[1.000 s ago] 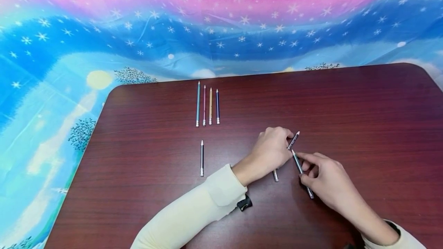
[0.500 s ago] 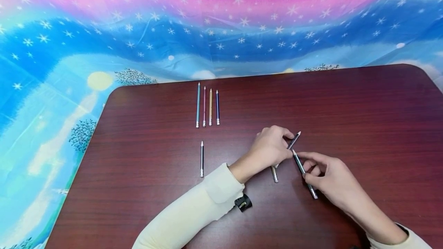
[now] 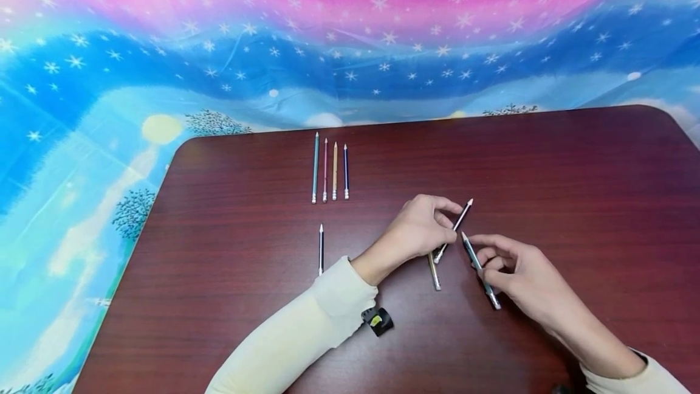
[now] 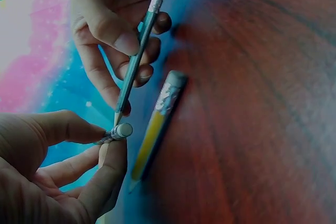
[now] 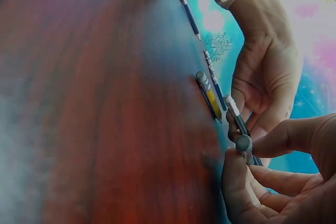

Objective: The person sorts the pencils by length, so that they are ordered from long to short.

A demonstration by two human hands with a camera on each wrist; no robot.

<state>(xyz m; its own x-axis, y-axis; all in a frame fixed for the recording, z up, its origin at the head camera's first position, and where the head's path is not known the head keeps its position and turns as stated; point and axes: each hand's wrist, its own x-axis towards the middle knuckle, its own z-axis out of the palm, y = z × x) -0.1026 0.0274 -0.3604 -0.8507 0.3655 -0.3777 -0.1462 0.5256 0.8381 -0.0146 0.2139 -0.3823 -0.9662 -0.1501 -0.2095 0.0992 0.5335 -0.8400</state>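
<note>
Left hand (image 3: 418, 224): pinches a black pencil (image 3: 463, 213), point directed toward the far and right edges of the tabletop (image 3: 574, 187). Right hand (image 3: 519, 272): pinches a green pencil (image 3: 473, 256), point near the black pencil. Both pencils are well apart from the far edge. A yellow pencil (image 3: 434, 275) lies just beside the black pencil's eraser end. Toward the left edge lies a dark pencil (image 3: 321, 245), its lower end meeting the left sleeve (image 3: 290, 333) in the head view. Near the far edge, left to right: light-blue pencil (image 3: 315, 166), pink pencil (image 3: 325, 169), ochre pencil (image 3: 335, 170), blue pencil (image 3: 346, 172).
</note>
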